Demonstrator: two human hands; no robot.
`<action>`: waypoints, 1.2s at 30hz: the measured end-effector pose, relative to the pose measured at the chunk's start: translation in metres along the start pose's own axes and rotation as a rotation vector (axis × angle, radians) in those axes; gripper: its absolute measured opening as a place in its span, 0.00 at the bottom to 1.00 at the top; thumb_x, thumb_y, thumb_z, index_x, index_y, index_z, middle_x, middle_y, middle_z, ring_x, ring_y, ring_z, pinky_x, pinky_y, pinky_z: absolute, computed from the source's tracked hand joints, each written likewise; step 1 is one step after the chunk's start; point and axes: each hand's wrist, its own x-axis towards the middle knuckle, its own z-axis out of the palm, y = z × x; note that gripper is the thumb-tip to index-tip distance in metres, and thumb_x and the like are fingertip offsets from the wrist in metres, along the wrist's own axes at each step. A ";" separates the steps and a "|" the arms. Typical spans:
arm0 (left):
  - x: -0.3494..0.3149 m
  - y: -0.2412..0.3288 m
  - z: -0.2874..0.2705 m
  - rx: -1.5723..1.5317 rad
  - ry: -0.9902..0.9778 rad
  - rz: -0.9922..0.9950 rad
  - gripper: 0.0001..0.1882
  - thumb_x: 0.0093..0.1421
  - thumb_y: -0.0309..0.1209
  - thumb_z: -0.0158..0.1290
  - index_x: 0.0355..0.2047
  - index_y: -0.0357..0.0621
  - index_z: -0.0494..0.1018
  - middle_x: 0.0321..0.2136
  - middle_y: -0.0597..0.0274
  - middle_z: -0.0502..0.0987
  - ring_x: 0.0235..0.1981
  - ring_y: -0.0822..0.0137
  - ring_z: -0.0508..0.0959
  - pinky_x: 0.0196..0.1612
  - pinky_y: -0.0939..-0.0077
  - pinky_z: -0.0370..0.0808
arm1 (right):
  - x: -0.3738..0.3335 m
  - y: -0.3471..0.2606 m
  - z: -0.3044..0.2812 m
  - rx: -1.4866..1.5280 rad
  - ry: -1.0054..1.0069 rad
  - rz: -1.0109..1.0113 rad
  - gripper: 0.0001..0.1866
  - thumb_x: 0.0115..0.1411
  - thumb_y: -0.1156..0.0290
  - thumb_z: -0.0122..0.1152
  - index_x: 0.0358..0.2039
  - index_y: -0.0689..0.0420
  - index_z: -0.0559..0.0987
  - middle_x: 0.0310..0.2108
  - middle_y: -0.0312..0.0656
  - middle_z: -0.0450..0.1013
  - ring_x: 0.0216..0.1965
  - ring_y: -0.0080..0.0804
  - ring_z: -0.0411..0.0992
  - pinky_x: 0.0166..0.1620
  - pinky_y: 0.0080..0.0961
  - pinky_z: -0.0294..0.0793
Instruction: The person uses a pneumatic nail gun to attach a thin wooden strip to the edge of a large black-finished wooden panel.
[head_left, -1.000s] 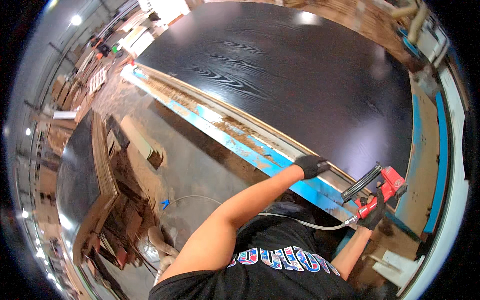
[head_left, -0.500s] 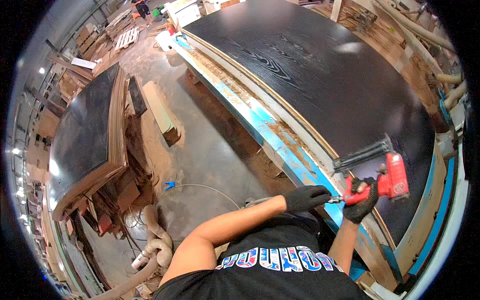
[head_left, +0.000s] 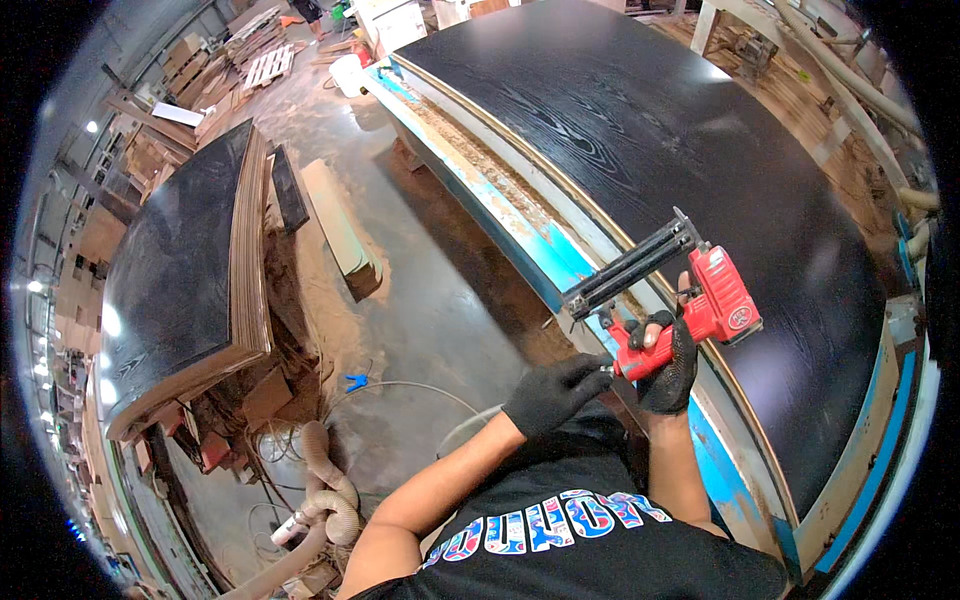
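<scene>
My right hand (head_left: 668,375), in a black glove with bare fingertips, is wrapped around the handle of a red and black nail gun (head_left: 725,300). The gun is held above the edge of a large black wood-grain panel (head_left: 640,150), its long black magazine pointing left. My left hand (head_left: 553,393), also in a black glove, closes at the air coupling (head_left: 607,371) on the end of the gun's handle. Its fingertips are partly hidden there. A pale air hose (head_left: 430,388) runs from the floor toward that hand.
The panel lies on a blue and white bench frame (head_left: 545,245) strewn with sawdust. To the left stands a stack of black-topped panels (head_left: 190,270), with loose boards (head_left: 335,225) beside it. A ribbed duct (head_left: 325,490) and a blue clip-like item (head_left: 357,382) lie on the floor.
Both hands and the nail gun have shifted left, closer to my body. The magazine has swung from over the panel to over the bench's edge.
</scene>
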 end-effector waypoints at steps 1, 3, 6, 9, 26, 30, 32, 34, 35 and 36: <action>0.005 -0.005 -0.007 0.011 0.072 0.052 0.19 0.64 0.42 0.47 0.48 0.43 0.73 0.44 0.47 0.76 0.45 0.50 0.76 0.48 0.63 0.72 | 0.009 0.004 0.001 -0.019 -0.025 0.028 0.36 0.64 0.65 0.47 0.68 0.53 0.44 0.21 0.36 0.64 0.24 0.29 0.64 0.39 0.32 0.69; 0.020 -0.017 -0.022 0.024 0.151 0.101 0.19 0.64 0.42 0.48 0.48 0.43 0.74 0.43 0.46 0.77 0.45 0.50 0.77 0.48 0.62 0.72 | 0.029 0.014 0.003 -0.016 -0.089 0.060 0.38 0.64 0.65 0.48 0.69 0.53 0.42 0.23 0.37 0.65 0.28 0.29 0.65 0.43 0.36 0.69; 0.049 -0.043 -0.039 0.080 0.259 0.232 0.19 0.63 0.40 0.49 0.49 0.43 0.73 0.44 0.46 0.77 0.45 0.49 0.77 0.49 0.60 0.72 | 0.058 0.039 0.002 0.003 -0.031 0.064 0.38 0.63 0.66 0.49 0.68 0.53 0.42 0.24 0.36 0.65 0.29 0.30 0.66 0.46 0.37 0.69; 0.074 -0.054 -0.061 0.159 0.261 0.208 0.19 0.62 0.38 0.50 0.50 0.43 0.72 0.45 0.46 0.76 0.46 0.48 0.76 0.50 0.60 0.72 | 0.094 0.053 0.013 0.147 -0.042 0.195 0.39 0.63 0.68 0.50 0.69 0.52 0.41 0.23 0.35 0.64 0.30 0.29 0.66 0.49 0.35 0.68; 0.176 -0.025 -0.177 0.096 0.446 0.159 0.17 0.57 0.40 0.59 0.43 0.43 0.77 0.28 0.50 0.80 0.24 0.61 0.81 0.30 0.69 0.77 | 0.250 0.109 0.084 0.278 -0.036 0.058 0.35 0.63 0.72 0.42 0.69 0.47 0.44 0.17 0.27 0.59 0.19 0.18 0.58 0.33 0.20 0.67; 0.180 -0.036 -0.213 0.084 0.465 0.207 0.18 0.58 0.42 0.57 0.43 0.44 0.77 0.26 0.47 0.79 0.24 0.55 0.81 0.29 0.65 0.76 | 0.267 0.137 0.108 0.264 -0.031 0.031 0.33 0.64 0.70 0.42 0.68 0.44 0.48 0.17 0.27 0.56 0.18 0.19 0.56 0.30 0.20 0.65; 0.183 -0.050 -0.231 0.154 0.471 0.251 0.18 0.58 0.45 0.56 0.43 0.47 0.77 0.24 0.47 0.78 0.25 0.52 0.81 0.29 0.63 0.76 | 0.270 0.147 0.133 0.269 0.125 0.070 0.30 0.64 0.68 0.44 0.67 0.47 0.53 0.16 0.28 0.55 0.16 0.18 0.54 0.26 0.18 0.62; 0.187 -0.060 -0.244 0.176 0.473 0.282 0.19 0.58 0.47 0.56 0.43 0.49 0.78 0.23 0.48 0.78 0.24 0.51 0.80 0.28 0.63 0.76 | 0.275 0.162 0.117 0.217 0.165 0.123 0.29 0.64 0.67 0.44 0.66 0.50 0.55 0.16 0.28 0.55 0.17 0.18 0.54 0.27 0.18 0.62; 0.191 -0.061 -0.255 0.149 0.404 0.258 0.20 0.57 0.49 0.56 0.42 0.50 0.78 0.23 0.47 0.78 0.24 0.50 0.80 0.28 0.63 0.76 | 0.277 0.168 0.117 0.222 0.171 0.103 0.29 0.64 0.67 0.44 0.66 0.51 0.55 0.16 0.28 0.55 0.17 0.18 0.55 0.27 0.18 0.63; 0.195 -0.063 -0.266 0.119 0.336 0.236 0.20 0.57 0.50 0.56 0.42 0.51 0.78 0.23 0.47 0.77 0.23 0.49 0.79 0.28 0.62 0.76 | 0.282 0.173 0.124 0.168 0.109 -0.031 0.29 0.64 0.68 0.43 0.66 0.52 0.55 0.16 0.28 0.55 0.18 0.17 0.55 0.29 0.17 0.64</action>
